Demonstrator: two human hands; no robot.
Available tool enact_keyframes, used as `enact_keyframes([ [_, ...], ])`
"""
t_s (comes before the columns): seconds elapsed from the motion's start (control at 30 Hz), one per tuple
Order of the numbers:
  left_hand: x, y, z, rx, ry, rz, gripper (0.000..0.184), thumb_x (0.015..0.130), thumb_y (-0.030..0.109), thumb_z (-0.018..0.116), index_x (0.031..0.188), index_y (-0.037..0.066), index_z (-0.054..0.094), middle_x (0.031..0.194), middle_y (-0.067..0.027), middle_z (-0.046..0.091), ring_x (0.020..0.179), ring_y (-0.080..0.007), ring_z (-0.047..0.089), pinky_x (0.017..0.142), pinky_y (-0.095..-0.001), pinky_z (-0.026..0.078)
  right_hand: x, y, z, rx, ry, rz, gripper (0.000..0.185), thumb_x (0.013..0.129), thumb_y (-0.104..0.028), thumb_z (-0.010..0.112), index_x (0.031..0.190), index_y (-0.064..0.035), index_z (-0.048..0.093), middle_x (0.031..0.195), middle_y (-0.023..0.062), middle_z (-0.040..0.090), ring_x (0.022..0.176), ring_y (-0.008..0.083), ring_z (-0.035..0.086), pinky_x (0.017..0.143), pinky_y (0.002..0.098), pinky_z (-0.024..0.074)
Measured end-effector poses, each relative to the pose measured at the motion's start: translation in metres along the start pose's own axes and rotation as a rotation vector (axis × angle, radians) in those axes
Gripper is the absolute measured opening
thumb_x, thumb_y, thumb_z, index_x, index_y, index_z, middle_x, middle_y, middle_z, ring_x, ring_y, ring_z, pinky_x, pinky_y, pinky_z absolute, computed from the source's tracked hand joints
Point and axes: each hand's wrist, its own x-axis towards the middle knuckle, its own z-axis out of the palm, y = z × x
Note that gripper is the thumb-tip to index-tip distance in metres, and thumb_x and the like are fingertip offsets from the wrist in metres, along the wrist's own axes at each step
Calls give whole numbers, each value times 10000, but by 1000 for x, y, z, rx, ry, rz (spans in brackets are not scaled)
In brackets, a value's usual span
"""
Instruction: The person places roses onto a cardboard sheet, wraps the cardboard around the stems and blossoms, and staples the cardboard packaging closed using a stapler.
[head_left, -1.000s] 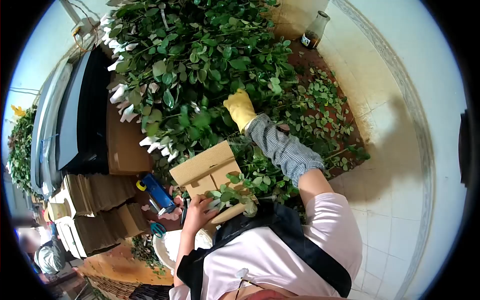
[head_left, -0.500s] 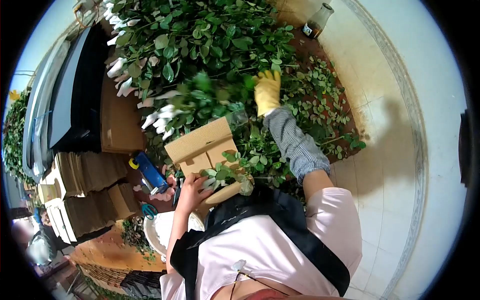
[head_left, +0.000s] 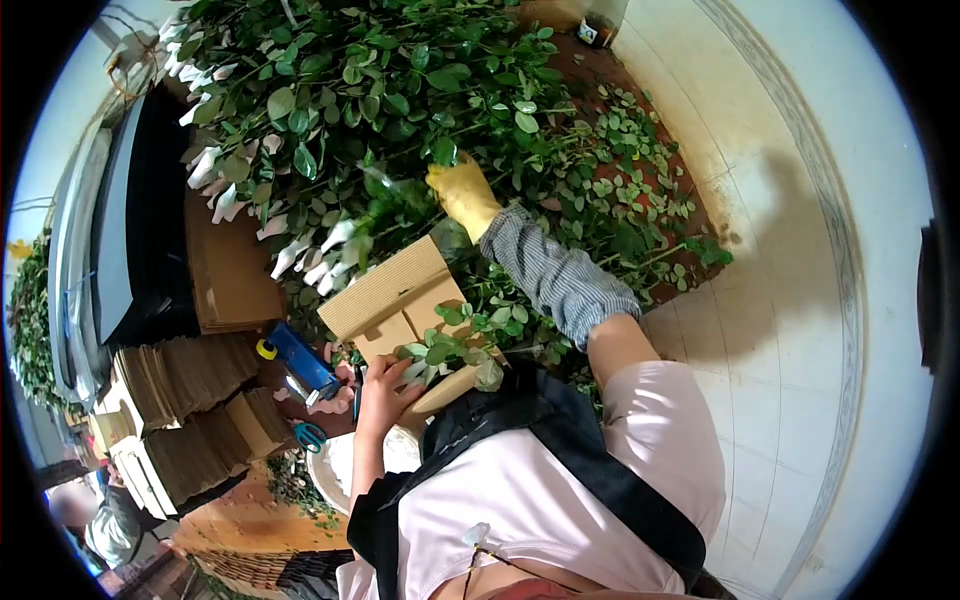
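Observation:
At the lower left of a corrugated cardboard sheet (head_left: 385, 300), my bare left hand (head_left: 388, 393) curls its fingers over the edge, against green rose leaves (head_left: 445, 345) lying on it. What lies under those fingers is partly hidden. My right hand (head_left: 463, 197), in a yellow glove with a grey striped sleeve, is closed among the foliage above the cardboard. It appears to grip a leafy rose stem (head_left: 395, 205), blurred by motion; the fingertips are hidden. A pale rose head (head_left: 338, 236) shows left of it. Several white-wrapped roses (head_left: 228, 203) line the left side of the leafy pile (head_left: 370, 100).
Blue tape dispenser (head_left: 302, 358) and teal scissors (head_left: 309, 436) lie left of the cardboard. Stacks of cardboard (head_left: 190, 380) stand farther left. A white tub (head_left: 335, 465) is beside my left forearm. A bottle (head_left: 596, 30) stands at the back. Another person (head_left: 110, 525) is at lower left.
My gloved right hand has moved left and slightly down, from fingers stretched over the leaves to closed. My left hand stays at the cardboard. The view has shifted slightly.

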Motion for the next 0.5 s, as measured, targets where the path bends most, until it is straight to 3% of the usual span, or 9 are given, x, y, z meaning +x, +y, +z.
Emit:
enact_keyframes([
  [0.03,1,-1,1,-2,6,-6,464,681,142,852,1103,2,719,1064,-149,607,989,-337,621,853,-394,527,-5,-8,-26,43,336,-6,451,794,-121,736,1236,-139,649,1298,97,625,1246,285,548,1126,435,360],
  [0.1,0,-3,3,-62,12,-16,474,673,134,854,1106,-3,717,1060,-151,607,979,-334,622,846,-394,529,-11,-15,-73,64,579,-50,556,771,-142,778,1299,-143,601,1343,97,600,1258,287,539,1134,440,350],
  [0.17,0,-1,2,-49,24,3,474,665,131,856,1098,-4,718,1051,-153,610,963,-337,620,840,-391,526,-5,1,-64,-147,422,10,546,842,-256,745,1334,-120,554,1360,102,590,1272,280,531,1148,433,327],
  [0.23,-1,-7,4,-46,20,23,472,661,130,856,1091,-6,717,1047,-151,611,971,-340,617,849,-395,523,-9,10,-45,-150,201,90,487,886,-264,698,1325,-110,557,1295,94,622,1226,272,556,1136,424,332],
  [0.3,-1,-5,4,-15,23,32,472,657,134,858,1085,-5,717,1042,-148,611,975,-344,614,859,-404,518,-27,0,-16,-18,257,85,315,903,-171,650,1205,-84,622,1138,77,675,1113,251,615,1085,405,388],
  [0.37,-1,-8,7,-48,34,15,470,656,137,859,1083,0,719,1042,-148,612,982,-347,612,866,-408,516,-49,-13,-12,175,32,49,334,906,-148,639,1236,-107,606,1129,74,686,1109,242,619,1094,402,385],
  [0.43,-1,-8,6,-32,31,19,470,655,136,860,1084,3,721,1045,-148,612,986,-347,613,867,-411,518,-65,-15,-9,120,306,-198,349,905,-110,626,1252,-127,591,1092,71,700,1108,241,625,1100,409,393],
  [0.47,-2,-8,6,-19,32,22,470,655,135,860,1085,5,722,1048,-148,612,990,-347,614,868,-413,520,-68,-13,-10,18,6,-224,450,908,-74,600,1349,-133,532,1307,100,630,1283,224,543,1163,399,348],
  [0.5,-2,-7,6,-20,32,17,470,655,135,860,1085,5,722,1048,-148,612,990,-347,614,868,-413,520,-66,-8,9,21,2,-228,450,908,-74,600,1349,-133,532,1307,100,630,1283,224,543,1163,399,348],
])
